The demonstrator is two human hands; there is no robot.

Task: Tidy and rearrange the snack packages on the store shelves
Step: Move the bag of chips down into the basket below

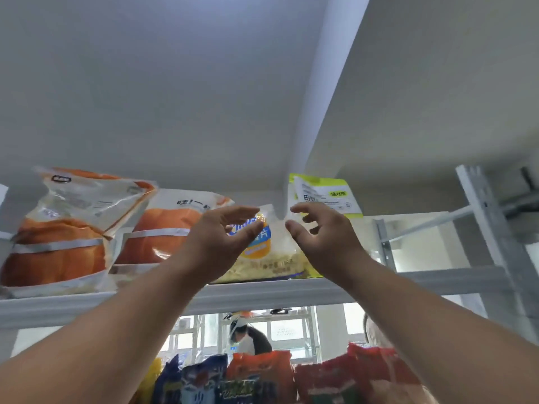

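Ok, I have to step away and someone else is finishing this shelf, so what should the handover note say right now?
Left hand: raised to the top shelf, fingers loosely curled, holding nothing.
Right hand: same, on the other side of the yellow chip bag.
Chip bag stands upright at the shelf front, between the hands; whether either hand touches it is unclear.
Two orange bread bags lean to its left; a green-and-white pouch stands behind on the right.
Left: probably straighten the chip bag and square up the leaning bread bags. Lower shelf packs look crowded.

The top shelf (262, 293) carries 2 bread bags (58, 234), a chip bag (268, 258).
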